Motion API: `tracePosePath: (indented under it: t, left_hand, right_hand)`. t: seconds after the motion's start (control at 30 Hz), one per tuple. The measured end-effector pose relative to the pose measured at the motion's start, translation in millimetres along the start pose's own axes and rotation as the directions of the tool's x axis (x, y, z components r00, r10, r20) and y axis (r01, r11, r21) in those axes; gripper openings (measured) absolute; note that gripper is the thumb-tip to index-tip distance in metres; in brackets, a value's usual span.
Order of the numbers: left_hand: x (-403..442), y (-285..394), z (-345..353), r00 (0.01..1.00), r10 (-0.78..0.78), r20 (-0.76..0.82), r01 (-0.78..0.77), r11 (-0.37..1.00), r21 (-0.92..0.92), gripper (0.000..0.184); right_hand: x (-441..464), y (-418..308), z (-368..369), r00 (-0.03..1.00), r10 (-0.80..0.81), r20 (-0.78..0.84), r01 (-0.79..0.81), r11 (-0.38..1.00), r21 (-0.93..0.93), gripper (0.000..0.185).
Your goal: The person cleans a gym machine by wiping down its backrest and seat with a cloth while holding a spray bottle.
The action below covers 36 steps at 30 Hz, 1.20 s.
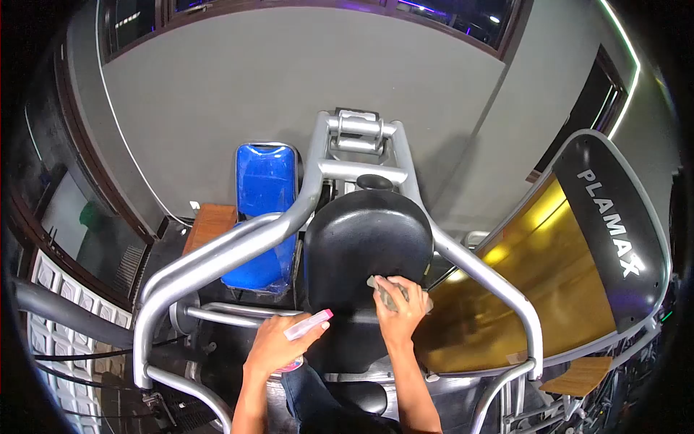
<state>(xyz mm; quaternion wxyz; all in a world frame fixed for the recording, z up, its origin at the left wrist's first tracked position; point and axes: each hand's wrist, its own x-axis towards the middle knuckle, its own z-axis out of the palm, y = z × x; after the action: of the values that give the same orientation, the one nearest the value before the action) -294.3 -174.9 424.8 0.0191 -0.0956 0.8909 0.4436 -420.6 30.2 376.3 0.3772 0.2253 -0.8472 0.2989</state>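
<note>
A padded black backrest [369, 242] stands upright in the middle, framed by curved silver tubes. Against its lower right part my right hand [401, 307] presses a crumpled greyish cloth [391, 295], fingers wrapped round it. My left hand [278, 343] is closed on a spray bottle with a white and pink nozzle [309, 325], lower left of the backrest. Most of the bottle is hidden by the hand; a bit of its body shows underneath. Below both hands lies a black seat [358, 396].
Silver machine tubes [238, 249] curve round on both sides. A blue chair [266, 181] stands behind on the left, beside a wooden surface [210, 224]. At right is a gold and black panel marked PLAMAX [607, 224], with a small wooden board [578, 376] below.
</note>
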Motion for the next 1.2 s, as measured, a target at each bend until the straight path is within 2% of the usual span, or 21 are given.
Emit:
tracePosePath:
  t: [0.1,0.17,0.23,0.33,0.43,0.5,0.63,0.77,0.83,0.9,0.93,1.0,1.17,1.2]
  left_hand:
    - [0,8,-1,0.997,-0.058,0.054,0.061,0.997,-0.049,0.035]
    - [-2,9,-1,0.999,-0.037,0.03,0.04,0.996,-0.079,0.036]
    - [-3,10,-3,1.0,-0.018,0.01,0.018,0.994,-0.11,0.041]
    - [-6,14,-6,1.0,-0.005,-0.001,0.005,0.995,-0.103,0.037]
    - [-9,20,-10,1.0,0.001,-0.016,-0.003,0.993,-0.116,0.035]
    - [-11,24,-13,0.999,-0.028,0.04,0.033,0.989,-0.142,0.031]
    - [-12,22,-10,1.0,0.013,0.006,-0.012,0.984,-0.176,0.03]
    - [-12,19,-3,1.0,0.013,0.005,-0.013,0.988,-0.155,0.033]
    - [-14,20,0,1.0,0.007,-0.008,-0.008,0.992,-0.128,0.037]
    - [-17,26,1,0.999,0.001,0.05,0.006,0.989,-0.147,0.037]
    - [-18,25,3,0.999,0.001,0.051,0.006,0.989,-0.145,0.037]
    - [-14,17,8,0.999,0.029,0.043,-0.015,0.954,-0.299,0.034]
    - [-5,5,18,0.998,0.066,0.019,-0.055,0.929,-0.366,0.03]
    - [-4,2,21,0.998,0.057,0.001,-0.052,0.919,-0.391,0.03]
  right_hand:
    - [7,-16,14,0.999,0.021,-0.046,-0.015,0.991,0.133,0.042]
    - [11,-33,16,1.0,-0.021,0.013,0.019,0.987,0.162,0.041]
    - [5,-39,22,0.996,-0.07,0.054,0.059,0.982,0.182,0.042]
    - [-11,-36,24,0.98,-0.156,0.121,0.142,0.982,0.121,0.041]
    - [-24,-18,15,0.971,-0.167,0.17,0.145,0.98,0.134,0.041]
    - [-24,-4,4,0.978,-0.112,0.174,0.09,0.987,0.13,0.039]
    - [-15,19,-17,0.995,0.013,0.103,-0.015,1.0,0.027,0.039]
    - [-5,20,-18,0.992,0.122,0.019,-0.123,0.989,0.084,0.035]
    - [-1,14,-9,0.995,0.101,0.004,-0.101,0.989,0.111,0.036]
    - [5,1,-3,0.999,0.048,-0.004,-0.047,0.984,0.174,0.038]
    - [4,-8,0,0.999,0.02,0.047,-0.029,0.981,0.19,0.039]
    - [3,-22,10,0.992,-0.043,0.119,0.017,0.977,0.212,0.041]
    - [-15,-19,8,0.959,-0.12,0.255,0.075,0.981,0.178,0.044]
    - [-19,-12,5,0.965,-0.109,0.237,0.067,0.982,0.176,0.042]
